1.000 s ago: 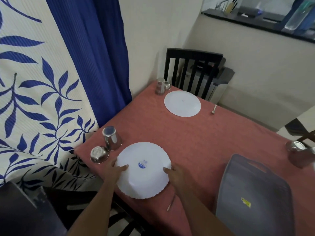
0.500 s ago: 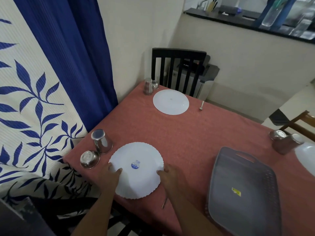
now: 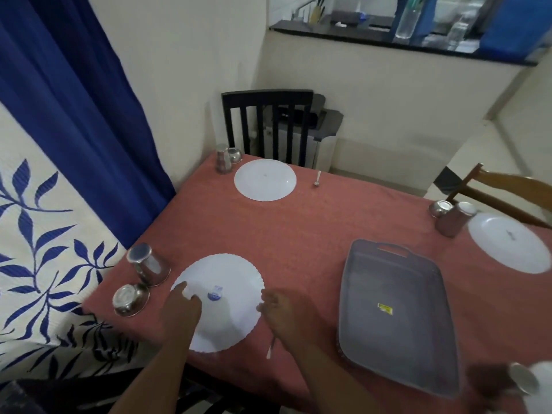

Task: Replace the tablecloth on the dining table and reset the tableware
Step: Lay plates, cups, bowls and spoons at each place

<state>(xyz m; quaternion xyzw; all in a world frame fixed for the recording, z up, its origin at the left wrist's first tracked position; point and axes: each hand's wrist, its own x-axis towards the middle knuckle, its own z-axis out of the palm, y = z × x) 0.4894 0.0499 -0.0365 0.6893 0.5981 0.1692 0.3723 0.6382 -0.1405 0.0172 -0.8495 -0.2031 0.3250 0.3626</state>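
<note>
Home dining room: laid table (image 3: pixel 313 234), chair (image 3: pixel 265 124), curtain (image 3: pixel 74 115).

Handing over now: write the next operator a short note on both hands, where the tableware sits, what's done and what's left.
Left hand: open, resting on the scalloped plate.
Right hand: open, fingers at that plate's right rim.
Done: pink tablecloth is on; upside-down plates, steel tumbler and bowl are set.
The spoon lies beside the plate, under the right wrist.
Left: probably clear the empty grey tray.
</note>
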